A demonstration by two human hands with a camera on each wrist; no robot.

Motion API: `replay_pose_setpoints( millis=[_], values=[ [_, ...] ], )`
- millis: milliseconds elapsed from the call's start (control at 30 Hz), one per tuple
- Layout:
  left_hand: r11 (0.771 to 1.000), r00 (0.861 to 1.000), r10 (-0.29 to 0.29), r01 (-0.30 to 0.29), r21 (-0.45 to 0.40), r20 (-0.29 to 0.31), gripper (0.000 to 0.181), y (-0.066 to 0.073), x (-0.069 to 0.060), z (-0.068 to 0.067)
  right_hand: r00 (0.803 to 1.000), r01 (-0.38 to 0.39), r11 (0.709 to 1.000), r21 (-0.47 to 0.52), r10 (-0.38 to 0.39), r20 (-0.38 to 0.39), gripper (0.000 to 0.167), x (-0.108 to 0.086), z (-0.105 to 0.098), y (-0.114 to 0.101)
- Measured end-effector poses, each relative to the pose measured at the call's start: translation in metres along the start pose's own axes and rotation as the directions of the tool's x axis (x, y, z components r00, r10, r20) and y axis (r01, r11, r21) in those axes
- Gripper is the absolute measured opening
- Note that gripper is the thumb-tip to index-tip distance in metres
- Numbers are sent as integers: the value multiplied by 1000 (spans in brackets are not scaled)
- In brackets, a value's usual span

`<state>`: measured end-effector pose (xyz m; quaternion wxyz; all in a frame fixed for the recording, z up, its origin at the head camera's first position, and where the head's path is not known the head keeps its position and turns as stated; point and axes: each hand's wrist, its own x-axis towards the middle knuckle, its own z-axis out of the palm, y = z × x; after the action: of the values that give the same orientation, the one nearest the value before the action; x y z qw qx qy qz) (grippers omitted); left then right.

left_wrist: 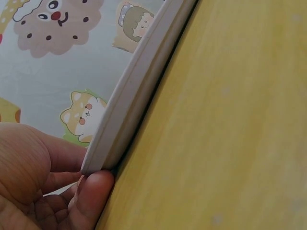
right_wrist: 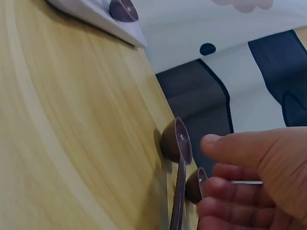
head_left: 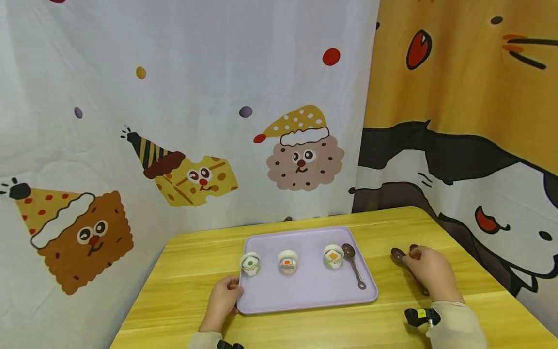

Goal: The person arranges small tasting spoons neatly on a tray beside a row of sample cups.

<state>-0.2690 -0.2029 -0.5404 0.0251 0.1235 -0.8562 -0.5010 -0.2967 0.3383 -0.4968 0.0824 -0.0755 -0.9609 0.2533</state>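
My left hand (head_left: 222, 296) grips the left front corner of a lilac tray (head_left: 301, 295). Its thumb and fingers pinch the tray's rim (left_wrist: 122, 108) in the left wrist view. On the tray stand three small white cups with coloured patches: one at the left (head_left: 250, 264), one in the middle (head_left: 288, 262), one at the right (head_left: 333, 257). Beside the right cup lies a brown scoop spoon (head_left: 348, 251). My right hand (head_left: 431, 271) hovers over two more brown spoons, a nearer one (right_wrist: 175, 139) and a farther one (right_wrist: 193, 187). Its thumb and bent fingers stand apart.
The tray and loose spoons rest on a yellow wood-grain table (head_left: 174, 286). Behind hangs a pale curtain (head_left: 196, 58) printed with cartoon biscuits, meeting an orange and white cartoon curtain (head_left: 453, 87) on the right. A black wrist device (head_left: 422, 317) sits at the right sleeve.
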Motion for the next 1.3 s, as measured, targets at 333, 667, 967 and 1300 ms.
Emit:
replay_pose_setpoints(
  millis=[333, 667, 967, 1300],
  values=[
    [999, 999, 47, -48, -20, -19, 32, -3, 0, 1, 984, -54, 998, -26, 58, 166, 32, 0, 2, 9],
    [999, 999, 29, -29, -16, -17, 32, -2, 1, 2, 988, -21, 999, -41, 27, 149, 17, 0, 7, 10],
    [999, 999, 31, -32, -18, -21, 31, -1, 1, 1, 991, -45, 999, -11, 46, 124, 22, -3, -5, 0],
    [1000, 1000, 20, -20, -1, -15, 31, -1, 2, 2, 996, -27, 1000, -10, 27, 85, 28, -2, -7, -8]
  ],
)
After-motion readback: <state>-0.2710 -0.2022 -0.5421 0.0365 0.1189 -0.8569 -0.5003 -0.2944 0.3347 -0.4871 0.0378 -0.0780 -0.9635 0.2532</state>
